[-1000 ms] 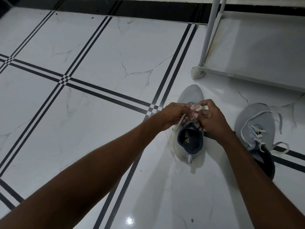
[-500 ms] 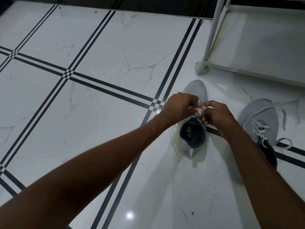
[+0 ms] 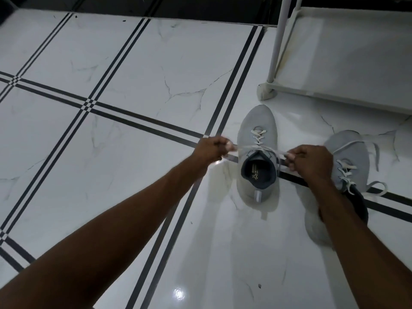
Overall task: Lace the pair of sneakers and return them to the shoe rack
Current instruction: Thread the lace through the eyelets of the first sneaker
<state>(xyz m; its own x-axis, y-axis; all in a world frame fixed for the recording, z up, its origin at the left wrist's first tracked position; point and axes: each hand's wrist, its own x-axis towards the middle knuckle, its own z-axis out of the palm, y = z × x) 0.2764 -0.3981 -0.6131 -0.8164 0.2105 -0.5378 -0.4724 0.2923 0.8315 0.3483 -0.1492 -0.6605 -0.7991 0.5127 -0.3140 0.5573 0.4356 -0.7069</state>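
Sneaker being laced, grey with a dark collar, stands upright on the white tiled floor, toe towards the shoe rack and just short of its corner foot. Its cream lace is crossed through the eyelets up to the collar. Half a second earlier both hands were bunched together over the tongue; now they have been drawn apart, and the two lace ends are stretched nearly level across the shoe's opening. The left hand is clenched on one end, left of the shoe; the right hand is clenched on the other, to its right. The lacing is judged to be getting cinched, with a knot yet to be tied. The second sneaker, partly hidden behind the right forearm, lies to the right with its lace loose on the floor. Neither shoe is on the rack.
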